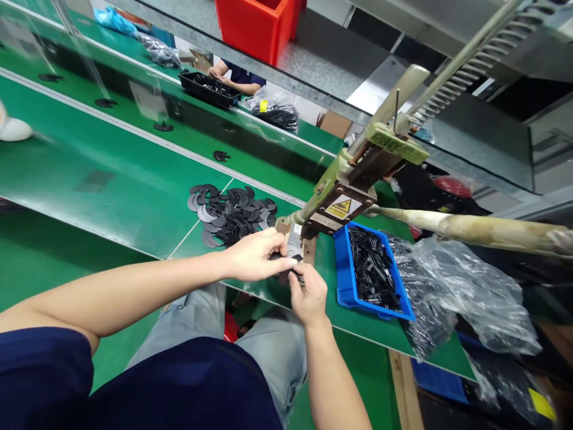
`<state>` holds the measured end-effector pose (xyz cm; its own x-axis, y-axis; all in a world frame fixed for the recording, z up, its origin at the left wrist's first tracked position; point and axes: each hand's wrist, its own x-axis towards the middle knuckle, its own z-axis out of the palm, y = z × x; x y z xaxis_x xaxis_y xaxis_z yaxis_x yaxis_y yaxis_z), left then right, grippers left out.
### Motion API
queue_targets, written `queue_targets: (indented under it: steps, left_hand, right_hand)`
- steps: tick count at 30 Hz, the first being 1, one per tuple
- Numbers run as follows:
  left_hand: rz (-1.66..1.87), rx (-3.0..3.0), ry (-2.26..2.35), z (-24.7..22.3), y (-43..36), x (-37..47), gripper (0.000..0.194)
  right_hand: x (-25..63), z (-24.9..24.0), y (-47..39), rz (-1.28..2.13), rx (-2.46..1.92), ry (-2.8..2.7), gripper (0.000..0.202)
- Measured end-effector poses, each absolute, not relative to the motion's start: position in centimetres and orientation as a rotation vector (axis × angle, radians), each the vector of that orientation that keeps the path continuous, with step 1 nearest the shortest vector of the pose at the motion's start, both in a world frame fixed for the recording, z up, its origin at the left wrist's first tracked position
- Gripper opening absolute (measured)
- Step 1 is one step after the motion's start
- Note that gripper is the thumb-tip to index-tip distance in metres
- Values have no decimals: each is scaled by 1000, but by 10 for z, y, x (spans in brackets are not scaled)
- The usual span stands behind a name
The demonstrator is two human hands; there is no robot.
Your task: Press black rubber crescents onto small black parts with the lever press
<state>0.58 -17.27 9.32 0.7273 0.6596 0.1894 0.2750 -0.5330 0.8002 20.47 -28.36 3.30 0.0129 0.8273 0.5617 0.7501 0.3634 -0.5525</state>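
My left hand [257, 254] pinches a small black plastic part [293, 258] at the base of a hand press [333, 197]. Close against it, my right hand [310, 292] has thumb and fingers closed on the same part, whose exact shape is mostly hidden. The press leans over the hands and carries a yellow warning label. Left of it lies a heap of black crescent-shaped parts [233, 212] on the green table [134, 203]. To the right, a blue bin [342, 263] is filled with thin black pieces [373, 266].
The press's long lever [470, 227] reaches out right, above clear plastic bags [474, 292]. Several crescent parts lie spaced along a green belt [192, 140] behind the table. A red bin [259, 30] stands on the overhead shelf. Beyond, a co-worker's hands [219, 71] are over a black tray [208, 89].
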Motion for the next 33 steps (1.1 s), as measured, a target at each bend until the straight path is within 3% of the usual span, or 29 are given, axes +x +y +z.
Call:
queue_targets:
  steps: [3,8,14,17,20,27,30,33]
  left_hand:
    - [532,2204,669,90,-178,13,37]
    - [228,1689,666,72,-168,23,52]
    - [449,1478,572,74,-172,26,53]
    - [300,1334,485,72,-172,28,58]
    - [232,1353,496,66,-154,26,56]
    - [590,1694,1009,55,-40,8,37]
    - [531,1934,1186,55,7,7,27]
    - [424,2223,1334,54,44,17,29]
  right_hand:
    - [207,35,-282,55,-1360,-1831,8]
    - [209,36,-290,28,-1307,-1906,13]
    - [215,38,-298,-13,-1227,-1834,23]
    - [224,37,-296,16,-1186,-1888,29]
    - [242,23,-295,10,-1330,-1828,36]
    - [295,-40,-314,-61,-1728,-1442,32]
    - [301,-53,-317,9,-1792,-1362,36]
    - [300,-54,-317,67,-1797,-1340,36]
